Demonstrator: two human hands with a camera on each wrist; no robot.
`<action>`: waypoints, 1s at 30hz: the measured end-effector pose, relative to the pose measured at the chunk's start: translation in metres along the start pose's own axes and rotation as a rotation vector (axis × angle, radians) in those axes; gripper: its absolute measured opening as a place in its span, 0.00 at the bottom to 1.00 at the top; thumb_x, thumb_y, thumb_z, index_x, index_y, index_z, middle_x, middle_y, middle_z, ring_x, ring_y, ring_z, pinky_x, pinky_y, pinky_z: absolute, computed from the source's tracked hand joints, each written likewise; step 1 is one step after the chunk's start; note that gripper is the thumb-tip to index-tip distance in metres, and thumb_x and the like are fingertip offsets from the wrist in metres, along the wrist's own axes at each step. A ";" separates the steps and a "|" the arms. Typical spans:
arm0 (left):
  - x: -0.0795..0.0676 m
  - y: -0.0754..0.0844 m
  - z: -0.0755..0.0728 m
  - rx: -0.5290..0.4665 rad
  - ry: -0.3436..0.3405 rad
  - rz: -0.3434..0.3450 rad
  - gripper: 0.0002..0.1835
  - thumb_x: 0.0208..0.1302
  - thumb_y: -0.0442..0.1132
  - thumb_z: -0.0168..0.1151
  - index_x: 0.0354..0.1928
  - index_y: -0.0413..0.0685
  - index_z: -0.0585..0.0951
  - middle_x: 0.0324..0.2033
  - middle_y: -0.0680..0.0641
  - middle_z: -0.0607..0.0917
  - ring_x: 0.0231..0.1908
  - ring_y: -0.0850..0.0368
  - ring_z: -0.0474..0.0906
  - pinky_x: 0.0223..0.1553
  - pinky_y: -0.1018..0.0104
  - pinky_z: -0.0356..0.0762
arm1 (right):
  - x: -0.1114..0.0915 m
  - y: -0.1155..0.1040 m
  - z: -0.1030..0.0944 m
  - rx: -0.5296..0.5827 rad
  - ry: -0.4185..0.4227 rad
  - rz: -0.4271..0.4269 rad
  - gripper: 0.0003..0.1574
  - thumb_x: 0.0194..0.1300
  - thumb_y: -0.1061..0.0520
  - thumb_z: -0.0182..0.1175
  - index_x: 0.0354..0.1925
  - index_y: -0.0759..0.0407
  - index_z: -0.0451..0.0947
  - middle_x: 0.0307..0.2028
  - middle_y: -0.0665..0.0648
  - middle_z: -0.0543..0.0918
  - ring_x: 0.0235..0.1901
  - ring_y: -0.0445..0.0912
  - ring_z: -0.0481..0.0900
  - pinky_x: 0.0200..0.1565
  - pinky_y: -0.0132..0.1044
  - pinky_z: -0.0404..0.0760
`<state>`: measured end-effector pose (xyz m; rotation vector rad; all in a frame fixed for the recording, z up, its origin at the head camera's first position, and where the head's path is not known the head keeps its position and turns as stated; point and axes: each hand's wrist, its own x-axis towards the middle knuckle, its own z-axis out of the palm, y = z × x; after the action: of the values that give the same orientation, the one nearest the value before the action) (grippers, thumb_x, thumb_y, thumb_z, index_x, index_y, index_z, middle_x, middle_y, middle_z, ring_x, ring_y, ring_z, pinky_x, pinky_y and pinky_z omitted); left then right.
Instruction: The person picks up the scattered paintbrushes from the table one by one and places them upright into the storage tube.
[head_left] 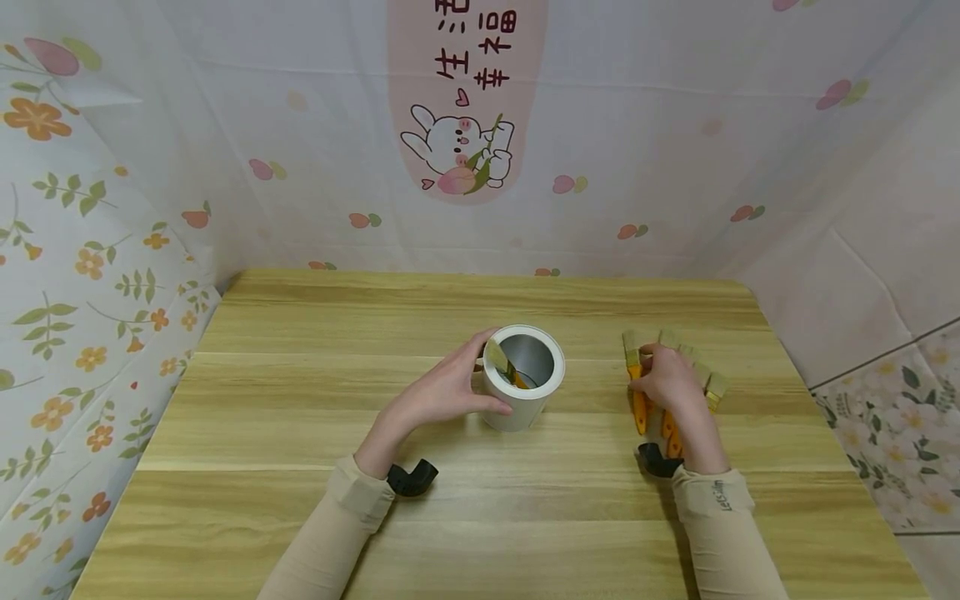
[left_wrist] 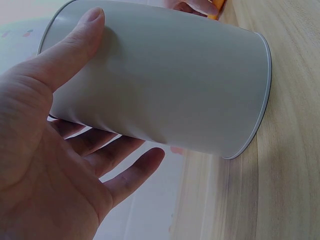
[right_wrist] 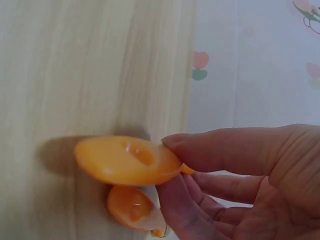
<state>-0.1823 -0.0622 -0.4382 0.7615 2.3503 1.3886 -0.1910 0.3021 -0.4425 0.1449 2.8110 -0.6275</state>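
My left hand (head_left: 442, 390) grips a white cylindrical canister (head_left: 517, 410) from its left side, near the rim. In the left wrist view the thumb lies along the canister's grey-white wall (left_wrist: 175, 75) and the fingers reach round the other side. A paintbrush (head_left: 497, 354) leans inside, its pale bristles by the rim and some orange lower down. At the right, my right hand (head_left: 670, 382) is among several orange-handled paintbrushes lying on the table. In the right wrist view its thumb and fingers pinch an orange brush handle (right_wrist: 120, 160); another handle (right_wrist: 132, 207) lies beside it.
The wood-grain table (head_left: 300, 417) carries all these things. A patterned cloth (head_left: 637, 167) hangs behind it, with more floral cloth (head_left: 90, 292) at the left. Other brushes (head_left: 716, 388) lie fanned out under and right of my right hand. Black wrist pieces (head_left: 412, 478) sit at both wrists.
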 end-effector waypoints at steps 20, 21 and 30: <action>0.000 0.000 0.000 -0.009 0.003 0.017 0.57 0.52 0.50 0.82 0.79 0.60 0.56 0.70 0.51 0.71 0.68 0.47 0.74 0.69 0.47 0.74 | -0.040 -0.055 -0.024 0.688 0.486 -0.283 0.35 0.71 0.66 0.61 0.69 0.55 0.58 0.46 0.48 0.73 0.42 0.38 0.74 0.37 0.20 0.79; 0.000 0.000 0.000 -0.010 0.003 0.017 0.57 0.52 0.49 0.83 0.79 0.60 0.56 0.70 0.51 0.71 0.68 0.47 0.74 0.69 0.47 0.74 | -0.043 -0.058 -0.025 0.744 0.510 -0.307 0.34 0.70 0.68 0.61 0.67 0.54 0.59 0.46 0.47 0.74 0.42 0.38 0.75 0.36 0.20 0.80; 0.000 0.000 0.001 -0.038 -0.008 0.023 0.57 0.51 0.48 0.83 0.79 0.60 0.57 0.70 0.51 0.70 0.70 0.49 0.72 0.70 0.50 0.74 | -0.062 -0.085 -0.023 1.196 0.602 -0.701 0.24 0.68 0.75 0.58 0.59 0.64 0.64 0.41 0.59 0.76 0.38 0.47 0.80 0.38 0.35 0.90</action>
<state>-0.1822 -0.0613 -0.4385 0.7839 2.3093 1.4324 -0.1491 0.2329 -0.3718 -0.5441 2.4338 -2.7068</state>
